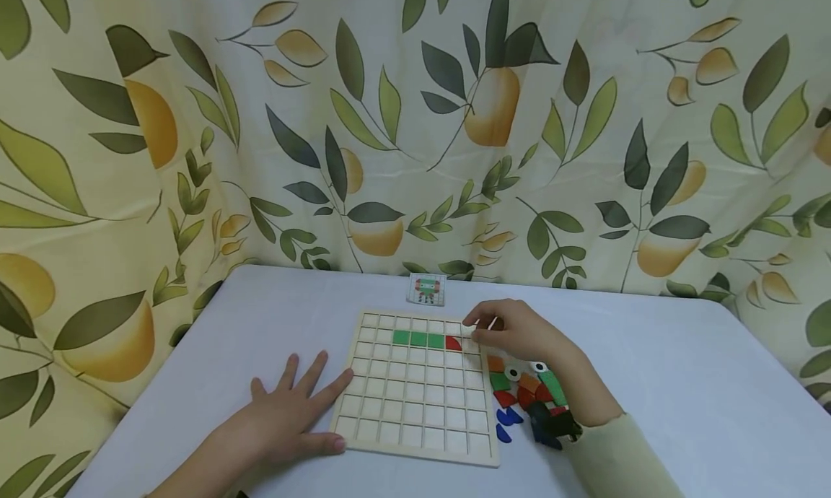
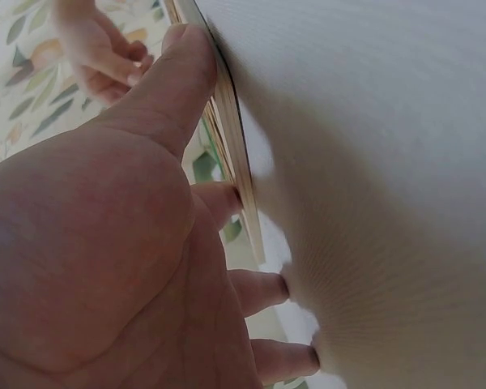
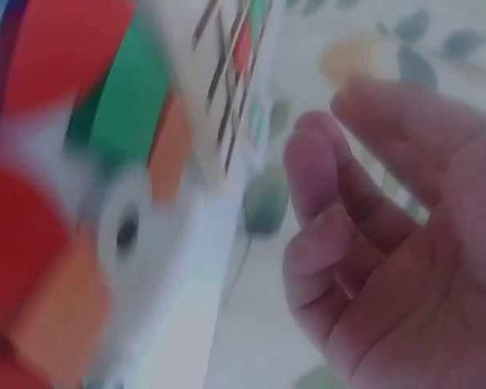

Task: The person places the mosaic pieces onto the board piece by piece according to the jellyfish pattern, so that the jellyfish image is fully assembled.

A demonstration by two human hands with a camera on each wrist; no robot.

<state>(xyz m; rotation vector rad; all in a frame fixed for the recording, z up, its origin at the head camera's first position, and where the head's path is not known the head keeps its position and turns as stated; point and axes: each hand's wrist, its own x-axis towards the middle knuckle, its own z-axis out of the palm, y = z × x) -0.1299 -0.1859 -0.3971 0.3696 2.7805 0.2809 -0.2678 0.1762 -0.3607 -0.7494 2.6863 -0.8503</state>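
A pale wooden grid board [image 1: 389, 434] lies on the table, with a row of green squares [image 1: 418, 338] and one red quarter-round piece [image 1: 453, 343] in its cells. My left hand [image 1: 286, 418] is spread at the board's left edge, thumb and index finger touching its side; the other fingertips rest on the cloth, as the left wrist view shows. Over the board's upper right corner hovers my right hand [image 1: 516, 332], fingers loosely bent. Nothing shows between its thumb and fingertips [image 3: 312, 158] in the right wrist view.
Right of the board lies a pile of loose pieces: orange, red, green and black ones, round eye pieces [image 1: 513, 374] and several blue pieces [image 1: 503, 433]. My right forearm reaches over part of it. A small picture card [image 1: 426, 289] lies behind the board, before a patterned curtain [image 1: 415, 123].
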